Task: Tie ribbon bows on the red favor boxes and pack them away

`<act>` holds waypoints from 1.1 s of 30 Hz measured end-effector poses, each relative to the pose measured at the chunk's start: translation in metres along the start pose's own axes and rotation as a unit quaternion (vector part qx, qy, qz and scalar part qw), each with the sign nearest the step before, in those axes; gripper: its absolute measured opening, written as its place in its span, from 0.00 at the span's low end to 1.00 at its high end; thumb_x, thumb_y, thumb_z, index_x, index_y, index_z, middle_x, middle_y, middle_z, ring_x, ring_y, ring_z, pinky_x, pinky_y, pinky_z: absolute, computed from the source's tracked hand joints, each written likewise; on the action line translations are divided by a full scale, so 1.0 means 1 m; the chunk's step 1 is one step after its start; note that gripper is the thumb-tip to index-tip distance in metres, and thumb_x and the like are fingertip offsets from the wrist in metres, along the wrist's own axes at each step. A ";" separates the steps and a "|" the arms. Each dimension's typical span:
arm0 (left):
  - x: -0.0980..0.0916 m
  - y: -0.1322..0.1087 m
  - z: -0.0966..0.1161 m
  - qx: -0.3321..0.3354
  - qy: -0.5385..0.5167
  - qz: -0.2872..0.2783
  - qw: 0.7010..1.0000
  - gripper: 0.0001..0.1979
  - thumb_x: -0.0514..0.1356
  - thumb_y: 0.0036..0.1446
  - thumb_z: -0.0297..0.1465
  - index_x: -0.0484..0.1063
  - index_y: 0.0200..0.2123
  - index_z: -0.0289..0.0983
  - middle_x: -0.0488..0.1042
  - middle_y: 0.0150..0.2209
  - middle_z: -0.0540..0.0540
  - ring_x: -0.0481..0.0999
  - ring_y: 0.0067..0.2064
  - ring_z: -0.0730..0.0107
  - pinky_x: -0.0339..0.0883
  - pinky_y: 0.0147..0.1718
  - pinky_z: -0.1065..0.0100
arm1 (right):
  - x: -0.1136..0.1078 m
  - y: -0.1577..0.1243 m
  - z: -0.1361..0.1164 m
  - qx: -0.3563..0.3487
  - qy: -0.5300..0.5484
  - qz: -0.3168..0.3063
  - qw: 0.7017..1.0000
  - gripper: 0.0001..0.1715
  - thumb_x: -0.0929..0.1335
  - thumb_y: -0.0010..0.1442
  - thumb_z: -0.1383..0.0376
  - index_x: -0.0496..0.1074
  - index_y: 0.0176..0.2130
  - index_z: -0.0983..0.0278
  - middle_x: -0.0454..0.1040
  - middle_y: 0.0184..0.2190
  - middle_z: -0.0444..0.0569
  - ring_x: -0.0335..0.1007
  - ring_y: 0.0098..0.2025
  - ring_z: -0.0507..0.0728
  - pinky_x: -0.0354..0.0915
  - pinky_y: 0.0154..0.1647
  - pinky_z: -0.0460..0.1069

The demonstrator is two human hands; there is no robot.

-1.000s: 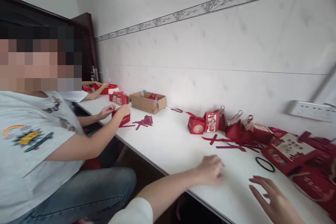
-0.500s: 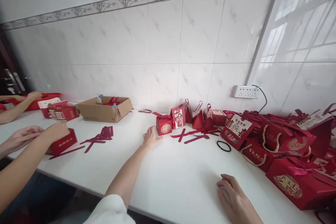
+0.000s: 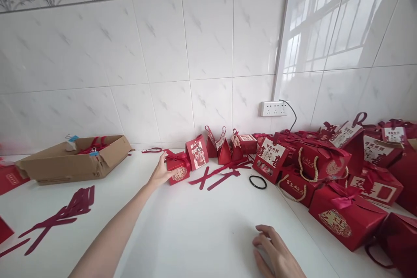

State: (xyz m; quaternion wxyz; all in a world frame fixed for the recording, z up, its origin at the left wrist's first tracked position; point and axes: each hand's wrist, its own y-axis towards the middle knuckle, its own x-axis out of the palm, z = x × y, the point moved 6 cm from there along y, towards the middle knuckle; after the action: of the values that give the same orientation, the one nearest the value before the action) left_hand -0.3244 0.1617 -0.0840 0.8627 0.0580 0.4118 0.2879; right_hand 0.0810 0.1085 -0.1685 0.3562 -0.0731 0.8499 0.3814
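My left hand (image 3: 158, 173) reaches across the table and grips the left side of a small red gift box (image 3: 179, 173) with a ribbon bow on top and a gold round emblem in front. Beside it leans a red box (image 3: 197, 152) with a cream printed panel. My right hand (image 3: 276, 252) rests low over the white tabletop, its fingers loosely curved and apart, holding nothing. Between the hands and the wall lie loose dark red ribbon strips (image 3: 221, 174), and a black hair tie (image 3: 258, 182) lies to their right.
Red gift boxes (image 3: 339, 217) crowd the right side. Several pointed red boxes (image 3: 224, 152) stand by the tiled wall, under a power strip (image 3: 274, 108). At left are a cardboard box (image 3: 58, 169) holding red pieces and a bundle of ribbons (image 3: 70, 210).
The view has swung right, so the co-workers' hands at left are out of frame. My left hand has gone from beside the bow-topped gift box to gripping it. My right hand stays low, holding nothing.
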 end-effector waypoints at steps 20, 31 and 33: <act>0.041 -0.200 0.203 0.592 -0.135 -0.322 0.727 0.53 0.68 0.34 0.41 0.46 0.63 0.41 0.65 0.56 0.35 0.66 0.57 0.48 0.65 0.53 0.55 | -0.065 -0.001 -0.033 0.186 0.463 -0.020 0.866 0.25 0.56 0.63 0.47 0.67 0.48 0.59 0.65 0.54 0.54 0.63 0.56 0.63 0.65 0.51 0.59; 0.025 -0.184 0.155 0.141 -0.154 -0.095 0.973 0.23 0.54 0.56 0.40 0.60 0.53 0.39 0.63 0.58 0.39 0.62 0.60 0.55 0.59 0.57 0.50 | -0.084 -0.043 -0.041 0.257 0.332 0.030 0.907 0.23 0.61 0.61 0.49 0.64 0.49 0.59 0.66 0.52 0.53 0.63 0.55 0.61 0.65 0.51 0.57; 0.026 -0.218 0.153 0.062 -0.234 -0.104 0.965 0.22 0.51 0.58 0.43 0.60 0.53 0.40 0.64 0.57 0.39 0.62 0.60 0.55 0.59 0.56 0.49 | -0.092 -0.042 -0.036 0.253 0.304 0.075 0.916 0.22 0.60 0.61 0.48 0.65 0.48 0.59 0.66 0.51 0.53 0.62 0.55 0.61 0.64 0.53 0.58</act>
State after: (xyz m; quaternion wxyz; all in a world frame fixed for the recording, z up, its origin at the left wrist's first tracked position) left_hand -0.0997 0.0163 -0.0753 0.9549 0.1335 0.2194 0.1489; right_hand 0.1452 0.0404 -0.1159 0.0580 -0.0289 0.9882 0.1389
